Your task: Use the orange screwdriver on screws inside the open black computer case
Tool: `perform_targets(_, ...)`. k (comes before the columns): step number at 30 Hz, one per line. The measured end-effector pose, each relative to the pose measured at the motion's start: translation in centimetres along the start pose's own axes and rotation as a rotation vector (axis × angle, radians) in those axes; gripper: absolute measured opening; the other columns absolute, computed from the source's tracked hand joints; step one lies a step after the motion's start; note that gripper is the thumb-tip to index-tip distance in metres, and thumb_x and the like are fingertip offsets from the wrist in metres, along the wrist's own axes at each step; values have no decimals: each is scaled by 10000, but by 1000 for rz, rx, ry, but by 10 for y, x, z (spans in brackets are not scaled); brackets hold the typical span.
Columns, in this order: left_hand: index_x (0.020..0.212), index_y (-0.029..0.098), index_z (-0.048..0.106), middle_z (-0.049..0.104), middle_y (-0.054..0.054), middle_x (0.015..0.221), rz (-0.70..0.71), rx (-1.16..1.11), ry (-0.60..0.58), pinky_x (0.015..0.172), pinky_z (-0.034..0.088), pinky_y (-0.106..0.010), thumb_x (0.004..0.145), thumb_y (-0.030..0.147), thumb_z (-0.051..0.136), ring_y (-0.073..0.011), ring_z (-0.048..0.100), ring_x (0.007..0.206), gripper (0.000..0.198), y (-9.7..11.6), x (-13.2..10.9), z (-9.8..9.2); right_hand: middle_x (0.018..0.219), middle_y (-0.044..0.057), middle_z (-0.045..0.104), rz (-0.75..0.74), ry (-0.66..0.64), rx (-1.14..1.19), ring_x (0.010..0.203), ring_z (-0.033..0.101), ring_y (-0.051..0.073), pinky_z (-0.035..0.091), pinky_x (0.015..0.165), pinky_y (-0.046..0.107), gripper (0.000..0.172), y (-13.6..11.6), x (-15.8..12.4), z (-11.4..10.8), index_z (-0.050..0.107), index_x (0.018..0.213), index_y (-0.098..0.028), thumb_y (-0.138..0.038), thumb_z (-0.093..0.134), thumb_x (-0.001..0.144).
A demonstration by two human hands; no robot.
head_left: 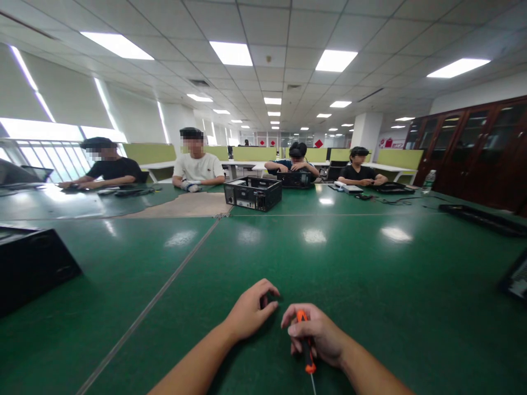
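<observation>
My right hand is closed around a screwdriver with an orange and black handle. The thin metal shaft points down toward the bottom edge of the head view. To its left, my left hand rests on the green table, fingers loosely curved and thumb apart, with nothing in it. A small gap separates the two hands.
An open black computer case stands across the table. Another black case is at the left edge, and a dark panel lies at the right. Several people sit along the far side, one behind a second case. A plastic bottle stands far right.
</observation>
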State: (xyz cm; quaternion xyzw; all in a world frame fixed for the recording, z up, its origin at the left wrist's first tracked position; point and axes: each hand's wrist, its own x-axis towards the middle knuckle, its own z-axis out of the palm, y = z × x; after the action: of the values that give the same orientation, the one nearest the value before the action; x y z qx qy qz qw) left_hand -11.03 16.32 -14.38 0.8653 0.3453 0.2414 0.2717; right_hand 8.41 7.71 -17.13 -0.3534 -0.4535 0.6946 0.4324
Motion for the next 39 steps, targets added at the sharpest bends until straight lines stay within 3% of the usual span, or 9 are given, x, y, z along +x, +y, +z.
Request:
perform_targets(8, 1010, 197, 648, 581, -24, 956, 3, 16, -8, 727, 446, -283, 850, 242, 587, -143, 547, 756, 177, -2, 0, 1, 496, -27, 569, 2, -4, -5, 469, 547, 135, 325, 464, 189, 366, 1, -1, -1, 621, 922, -144, -339, 713, 626)
perform_targets(12, 1007, 201, 646, 584, -23, 954, 3, 28, -13, 727, 446, -283, 849, 241, 584, -146, 548, 759, 174, -3, -1, 1, 492, -24, 562, -26, -9, 13, 459, 526, 125, 387, 511, 213, 332, 2, -1, -1, 624, 918, -132, -287, 686, 630)
perform_targets(16, 999, 202, 644, 581, -23, 966, 1, 21, -19, 733, 448, -286, 848, 228, 584, -144, 549, 755, 164, -2, -1, 1, 481, -31, 538, -79, -34, 56, 421, 454, 102, 463, 568, 264, 313, 1, 0, 1, 620, 862, -128, -193, 579, 558)
perform_targets(21, 997, 196, 642, 576, -23, 970, -1, 11, -21, 736, 446, -284, 851, 218, 582, -141, 549, 753, 159, 0, 0, 1, 441, -39, 486, -124, -96, 126, 370, 356, 88, 483, 576, 302, 352, 0, 0, 2, 582, 793, -146, -228, 461, 472)
perform_targets(35, 990, 195, 641, 573, -19, 957, 7, 8, -18, 727, 439, -280, 841, 198, 584, -140, 544, 752, 160, 0, 0, 1, 475, -29, 515, -134, -128, 157, 393, 379, 85, 489, 621, 313, 407, 1, 0, 0, 627, 866, -108, -187, 489, 492)
perform_targets(39, 993, 193, 641, 579, -21, 955, 7, 5, -11, 713, 448, -278, 836, 193, 580, -138, 548, 741, 168, 0, 1, 1, 534, -28, 547, -117, -153, 214, 438, 432, 89, 506, 682, 325, 380, -1, 0, -1, 607, 922, -115, -216, 550, 560)
